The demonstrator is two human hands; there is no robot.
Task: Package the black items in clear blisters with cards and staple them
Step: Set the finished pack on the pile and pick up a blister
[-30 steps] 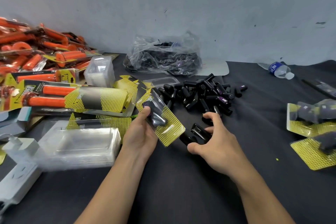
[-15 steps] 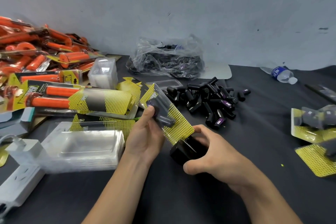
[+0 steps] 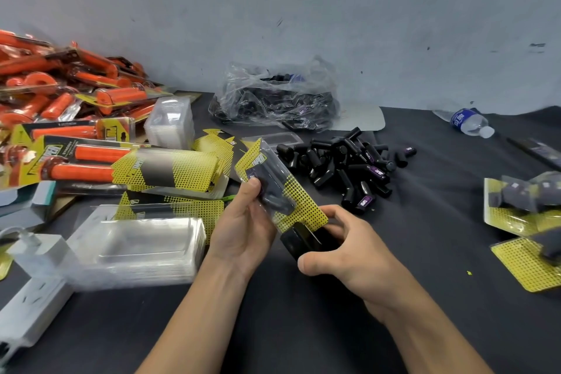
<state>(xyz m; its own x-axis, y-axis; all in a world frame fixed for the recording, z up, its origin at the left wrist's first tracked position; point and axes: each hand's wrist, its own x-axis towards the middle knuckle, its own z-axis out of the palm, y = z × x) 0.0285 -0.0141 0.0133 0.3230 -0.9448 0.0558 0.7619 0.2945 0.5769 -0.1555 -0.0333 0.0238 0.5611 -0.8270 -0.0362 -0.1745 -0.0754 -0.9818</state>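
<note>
The left hand (image 3: pixel 243 231) is holding the pack (image 3: pixel 282 191) over the counter (image 3: pixel 425 222), with a black item inside. The right hand (image 3: pixel 349 249) is gripping the stapler (image 3: pixel 299 241) at the pack's bottom corner. More black items (image 3: pixel 346 161) are lying behind.

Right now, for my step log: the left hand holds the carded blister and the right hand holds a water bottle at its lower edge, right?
No: the head view shows the right hand holding a black stapler there; the water bottle lies far off. The left hand does hold the carded blister.
</note>
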